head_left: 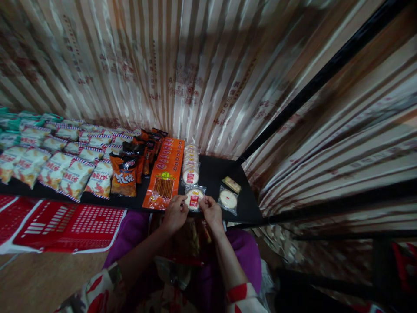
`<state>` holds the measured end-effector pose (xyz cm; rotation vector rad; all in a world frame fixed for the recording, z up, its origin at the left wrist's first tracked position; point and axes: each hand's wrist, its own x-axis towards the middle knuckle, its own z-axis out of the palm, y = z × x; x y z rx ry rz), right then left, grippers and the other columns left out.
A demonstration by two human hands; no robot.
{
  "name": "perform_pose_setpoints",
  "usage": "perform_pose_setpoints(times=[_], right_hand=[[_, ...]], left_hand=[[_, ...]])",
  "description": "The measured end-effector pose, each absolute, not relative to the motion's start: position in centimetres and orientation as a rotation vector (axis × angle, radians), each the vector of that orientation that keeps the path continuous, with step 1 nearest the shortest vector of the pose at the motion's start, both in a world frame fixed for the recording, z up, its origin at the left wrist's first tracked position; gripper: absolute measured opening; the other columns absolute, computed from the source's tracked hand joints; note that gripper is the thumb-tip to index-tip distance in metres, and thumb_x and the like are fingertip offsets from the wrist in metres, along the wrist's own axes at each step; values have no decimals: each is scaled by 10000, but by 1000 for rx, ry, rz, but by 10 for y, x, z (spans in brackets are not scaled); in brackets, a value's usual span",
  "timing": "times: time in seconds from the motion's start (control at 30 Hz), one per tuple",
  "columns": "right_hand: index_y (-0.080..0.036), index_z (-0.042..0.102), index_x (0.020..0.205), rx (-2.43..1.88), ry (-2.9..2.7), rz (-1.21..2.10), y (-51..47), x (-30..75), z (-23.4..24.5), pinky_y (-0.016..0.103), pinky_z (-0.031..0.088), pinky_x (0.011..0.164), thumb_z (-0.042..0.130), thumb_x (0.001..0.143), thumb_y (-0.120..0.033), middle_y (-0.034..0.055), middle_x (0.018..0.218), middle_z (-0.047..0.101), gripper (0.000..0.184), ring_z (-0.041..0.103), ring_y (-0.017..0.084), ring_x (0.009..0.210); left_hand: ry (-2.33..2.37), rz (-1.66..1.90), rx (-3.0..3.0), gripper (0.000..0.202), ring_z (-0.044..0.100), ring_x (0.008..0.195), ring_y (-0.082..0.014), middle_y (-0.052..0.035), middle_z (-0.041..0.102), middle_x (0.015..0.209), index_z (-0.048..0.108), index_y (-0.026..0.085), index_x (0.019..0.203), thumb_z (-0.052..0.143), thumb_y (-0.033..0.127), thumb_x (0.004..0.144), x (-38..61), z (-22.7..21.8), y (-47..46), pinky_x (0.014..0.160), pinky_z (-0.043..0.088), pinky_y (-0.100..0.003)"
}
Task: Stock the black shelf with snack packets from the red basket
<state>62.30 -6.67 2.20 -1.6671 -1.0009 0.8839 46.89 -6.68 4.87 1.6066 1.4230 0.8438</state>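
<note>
A clear packet of round white crackers (194,194) with a red label lies at the front edge of the black shelf (208,171). My left hand (176,214) pinches its left side, fingers closed. From the other side, the fingertips of my right hand (212,213) grip its right edge. Directly behind it runs a row of similar cracker packets (190,165). A single round cracker packet (227,199) rests to the right of my right hand, with a small yellowish wrapped snack (232,184) just behind it. Left of my hands lies a long orange snack pack (165,174).
Orange and black snack bags (124,174) and rows of white snack bags (76,178) fill the shelf's left side. A red basket (70,224) sits below. Behind hangs a pleated printed curtain (182,65), and a black pole (293,104) slants across the right.
</note>
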Motion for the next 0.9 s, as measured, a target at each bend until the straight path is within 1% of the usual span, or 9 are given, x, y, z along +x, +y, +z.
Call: perform_pose_setpoints(times=[0.1,0.23,0.4,0.53,0.67,0.8,0.9], right_hand=[[-170,636,776,-1726,-1063,805,-59,624,20,234,424,516,598,626,-591,14,645,649,449,552,136,548],[-174,642,805,-1766,-1100,760,-49,624,20,244,438,546,586,658,-546,21,682,663,404,576,149,576],[-175,635,827,-1803,-1124,725,-39,621,21,256,450,573,567,675,-513,25,696,667,377,594,157,588],[-187,630,832,-1818,-1140,702,-31,617,24,266,462,607,546,689,-495,29,727,680,351,612,165,624],[-186,633,847,-1853,-1156,680,-24,614,28,273,464,633,548,698,-461,35,739,682,324,622,171,644],[-198,641,853,-1897,-1196,609,-20,613,29,273,459,638,545,714,-424,27,735,683,282,623,173,655],[-198,642,876,-1914,-1214,588,-16,613,27,271,455,634,537,724,-418,25,750,682,287,613,166,636]], left_hand=[[1442,812,1653,323,553,1006,-177,-82,585,1080,590,166,1050,444,111,767,470,45,-64,826,500,-296],[1467,789,1740,346,537,1047,-199,-96,586,1102,596,151,1064,444,105,757,473,40,-59,948,442,-354],[1525,784,1770,379,495,1135,-220,-92,550,1199,592,163,1100,463,120,746,479,38,-56,1021,384,-373],[1529,738,1731,434,448,1209,-240,-117,475,1313,550,135,1179,473,145,752,482,39,-55,1035,371,-369],[1513,725,1697,458,434,1231,-246,-155,414,1368,517,95,1215,461,159,764,484,41,-52,1022,386,-363],[1509,742,1693,458,447,1224,-232,-130,408,1380,517,124,1213,465,160,759,485,42,-48,1012,397,-346],[1523,725,1698,460,446,1227,-233,-139,410,1379,507,119,1220,464,162,765,486,43,-45,1011,397,-351]])
